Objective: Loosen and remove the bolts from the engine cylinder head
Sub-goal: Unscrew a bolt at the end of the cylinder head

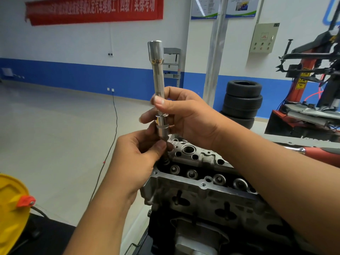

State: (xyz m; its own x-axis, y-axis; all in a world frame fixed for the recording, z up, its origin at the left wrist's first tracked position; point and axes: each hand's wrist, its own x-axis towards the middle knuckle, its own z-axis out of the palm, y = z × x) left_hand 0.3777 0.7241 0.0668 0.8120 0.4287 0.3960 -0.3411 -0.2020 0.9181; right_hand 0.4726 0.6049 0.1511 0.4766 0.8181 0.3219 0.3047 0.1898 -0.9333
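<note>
A long chrome extension bar (157, 78) with a socket (162, 128) on its lower end stands upright above the far left corner of the grey engine cylinder head (211, 183). My right hand (185, 116) grips the bar around its lower half, thumb on the front. My left hand (136, 162) pinches a dark bolt (165, 153) that hangs out of the socket, its tip just over the head. The bolt's upper part is hidden inside the socket and behind my fingers.
A red-handled ratchet (320, 150) lies behind the head under my right forearm. A yellow container (11, 205) sits at lower left. Stacked tyres (242, 102) and a red tyre machine (309, 85) stand at the back right. A black cable (110, 144) runs across the floor.
</note>
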